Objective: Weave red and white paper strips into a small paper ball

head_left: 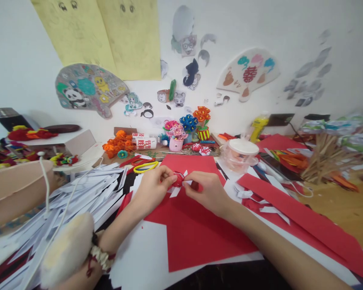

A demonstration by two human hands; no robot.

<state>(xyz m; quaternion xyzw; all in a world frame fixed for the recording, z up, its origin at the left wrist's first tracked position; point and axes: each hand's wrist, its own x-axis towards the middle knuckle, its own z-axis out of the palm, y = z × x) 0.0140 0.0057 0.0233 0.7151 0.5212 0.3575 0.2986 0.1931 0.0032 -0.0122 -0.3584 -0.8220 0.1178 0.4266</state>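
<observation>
Over red sheet (pixel 199 229): small red piece (pixel 178 181), white ends (pixel 174 191) protruding.

The left hand (pixel 153 186) and right hand (pixel 208 191) hide part of the red and white paper (pixel 178 180) between them. The top edge cuts off the yellow posters (pixel 133 44), and the left edge cuts the tub (pixel 16 191). The grey pictures (pixel 322 57) look blurry, maybe cut-outs.

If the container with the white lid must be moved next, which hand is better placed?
Probably the right hand: it is nearer to the container, while the left hand would need to reach past it. But both hands hold the red and white piece.
</observation>
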